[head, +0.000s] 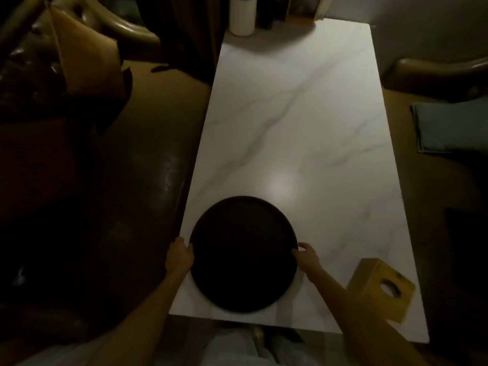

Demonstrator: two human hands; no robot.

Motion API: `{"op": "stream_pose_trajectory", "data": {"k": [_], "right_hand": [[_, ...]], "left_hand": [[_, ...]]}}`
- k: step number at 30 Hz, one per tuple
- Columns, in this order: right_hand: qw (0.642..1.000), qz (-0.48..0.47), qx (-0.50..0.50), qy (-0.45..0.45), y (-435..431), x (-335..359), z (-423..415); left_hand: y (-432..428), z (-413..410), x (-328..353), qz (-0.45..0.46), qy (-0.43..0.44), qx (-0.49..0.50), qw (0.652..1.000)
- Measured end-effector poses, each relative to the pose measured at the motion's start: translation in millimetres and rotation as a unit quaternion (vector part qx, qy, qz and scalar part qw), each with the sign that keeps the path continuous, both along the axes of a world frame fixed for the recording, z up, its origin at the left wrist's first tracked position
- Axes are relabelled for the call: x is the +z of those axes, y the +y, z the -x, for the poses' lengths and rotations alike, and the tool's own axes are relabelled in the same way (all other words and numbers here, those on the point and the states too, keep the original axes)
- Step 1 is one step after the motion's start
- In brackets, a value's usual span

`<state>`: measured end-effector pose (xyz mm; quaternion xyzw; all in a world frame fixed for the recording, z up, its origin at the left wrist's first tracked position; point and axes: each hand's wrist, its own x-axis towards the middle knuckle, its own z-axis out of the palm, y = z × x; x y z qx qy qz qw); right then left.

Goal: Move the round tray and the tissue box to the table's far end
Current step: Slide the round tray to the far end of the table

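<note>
Hands bracket the round tray (pixel 243 253) in the head view, the only one given: the left hand (pixel 180 256) sits at the rim's nine o'clock with its fingers curled onto the edge, and the right hand (pixel 306 256) sits at three o'clock, its fingers slightly spread and bent toward the rim, touching or nearly so; in this dim light I cannot tell whether that side is truly clamped. Opposite grips like these make sense for a wide, flat disc, since they keep it level and stop it pivoting when lifted or slid. The tray lies at the near end of the white marble table (pixel 303 122), toward six o'clock in the view, its nearest edge close to the table's lip. The tissue box (pixel 380 289), wooden with an oval slot on top, rests untouched at about four o'clock from the tray, near the table's near right corner and well apart from the right forearm. At twelve o'clock, the far end holds a white cylinder (pixel 241 15) on the left, so the open stretch beside it looks the likelier landing spot. Neither thing has yet reached that end
</note>
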<state>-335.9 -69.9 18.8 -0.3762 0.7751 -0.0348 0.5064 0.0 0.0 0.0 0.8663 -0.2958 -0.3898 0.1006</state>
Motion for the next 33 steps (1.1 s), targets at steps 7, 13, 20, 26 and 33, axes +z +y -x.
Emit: {"op": "stream_pose_trajectory", "data": {"k": [7, 13, 20, 26, 33], "right_hand": [[0.998, -0.037, -0.057, -0.010, 11.0, -19.9, 0.4], [0.992, -0.054, -0.106, -0.047, 4.6, -15.5, 5.8], [0.988, -0.052, -0.132, -0.058, 6.6, 20.1, 1.3], [0.986, -0.003, -0.132, -0.100, -10.9, 60.3, 21.6], [0.988, 0.121, -0.014, -0.096, -65.1, 132.1, 93.4]], "left_hand": [[10.7, -10.0, -20.6, -0.008, 0.101, -0.007, 0.995], [4.6, -26.5, -28.4, -0.024, 0.170, 0.023, 0.985], [-5.0, -18.8, 4.2, 0.007, 0.143, 0.003, 0.990], [-41.0, -5.5, 53.7, 0.050, 0.138, -0.033, 0.989], [-98.9, 46.9, 150.7, 0.163, 0.160, -0.057, 0.972]]}}
